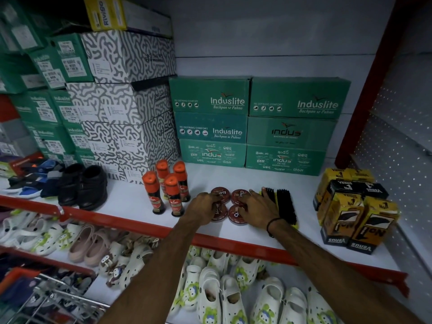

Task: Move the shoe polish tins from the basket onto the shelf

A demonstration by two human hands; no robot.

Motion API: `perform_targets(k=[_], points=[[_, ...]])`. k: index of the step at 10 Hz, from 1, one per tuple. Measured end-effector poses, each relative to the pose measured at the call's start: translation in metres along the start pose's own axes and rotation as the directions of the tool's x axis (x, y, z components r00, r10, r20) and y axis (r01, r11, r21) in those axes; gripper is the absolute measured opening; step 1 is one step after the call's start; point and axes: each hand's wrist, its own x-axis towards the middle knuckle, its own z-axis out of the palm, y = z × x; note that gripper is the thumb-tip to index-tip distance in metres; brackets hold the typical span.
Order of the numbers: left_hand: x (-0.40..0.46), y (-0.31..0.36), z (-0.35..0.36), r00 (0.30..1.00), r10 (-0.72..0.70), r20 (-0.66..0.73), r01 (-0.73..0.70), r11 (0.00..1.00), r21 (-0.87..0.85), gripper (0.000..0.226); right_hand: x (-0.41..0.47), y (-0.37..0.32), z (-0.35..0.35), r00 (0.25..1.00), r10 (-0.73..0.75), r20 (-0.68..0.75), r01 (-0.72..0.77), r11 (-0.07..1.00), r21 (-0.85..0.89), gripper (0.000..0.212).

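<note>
Several round dark-red shoe polish tins lie flat in a tight cluster on the white shelf [131, 202]. The back pair, one tin [223, 193] and its neighbour [239, 195], show their lids. My left hand [203, 208] curls over the front left tin [220, 215], fingertips touching the back left one. My right hand [258, 206] lies over the front right tin [234, 218], fingers reaching onto the back right one. Both front tins are partly hidden by my hands. The wire basket [46, 298] sits at the lower left, its contents unclear.
Several orange-capped liquid polish bottles [173, 195] stand just left of the tins. Black shoe brushes [284, 205] lie to the right, then stacked yellow-black boxes [350, 209]. Green shoe boxes [254, 122] line the back. Black shoes [81, 185] sit at left; a red shelf lip [233, 242] runs in front.
</note>
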Motion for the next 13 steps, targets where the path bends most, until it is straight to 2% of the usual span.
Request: perform_targets(k=[1, 2, 3, 4, 5, 6, 7, 11, 12, 13], points=[[-0.008, 0.016, -0.008, 0.991, 0.058, -0.117, -0.062, 0.998, -0.029, 0.052, -0.005, 0.005, -0.012, 0.986, 0.08, -0.145, -0.055, 0.984, 0.167, 0.056], [-0.012, 0.035, -0.009, 0.977, 0.124, -0.176, -0.136, 0.989, -0.059, 0.046, -0.012, 0.014, -0.027, 0.959, 0.156, -0.238, -0.081, 0.951, 0.299, 0.057], [-0.011, 0.067, 0.0, 0.973, 0.199, -0.116, -0.207, 0.977, -0.058, 0.049, -0.036, 0.038, -0.042, 0.951, 0.235, -0.203, -0.149, 0.918, 0.368, 0.059], [-0.007, 0.087, 0.011, 0.963, 0.263, -0.059, -0.264, 0.964, -0.012, 0.065, -0.056, 0.051, -0.048, 0.95, 0.286, -0.125, -0.221, 0.898, 0.38, 0.064], [-0.007, 0.109, 0.026, 0.957, 0.284, 0.053, -0.288, 0.953, 0.093, 0.087, -0.08, 0.057, -0.05, 0.965, 0.26, -0.046, -0.225, 0.902, 0.368, 0.067], [-0.006, 0.118, 0.034, 0.952, 0.301, 0.046, -0.305, 0.945, 0.118, 0.081, -0.088, 0.058, -0.047, 0.972, 0.235, -0.009, -0.216, 0.908, 0.359, 0.067], [-0.002, 0.12, 0.039, 0.946, 0.322, 0.044, -0.325, 0.934, 0.148, 0.074, -0.09, 0.064, -0.036, 0.969, 0.238, 0.059, -0.245, 0.925, 0.29, 0.079], [-0.008, 0.128, 0.036, 0.951, 0.305, 0.056, -0.309, 0.947, 0.088, 0.073, -0.088, 0.069, -0.029, 0.976, 0.217, 0.019, -0.214, 0.94, 0.266, 0.08], [-0.006, 0.125, 0.032, 0.95, 0.302, 0.077, -0.308, 0.946, 0.102, 0.075, -0.092, 0.063, -0.038, 0.979, 0.203, -0.035, -0.182, 0.933, 0.31, 0.075], [-0.001, 0.118, 0.024, 0.965, 0.258, 0.042, -0.261, 0.959, 0.112, 0.075, -0.089, 0.061, -0.047, 0.973, 0.214, -0.091, -0.178, 0.937, 0.299, 0.075]])
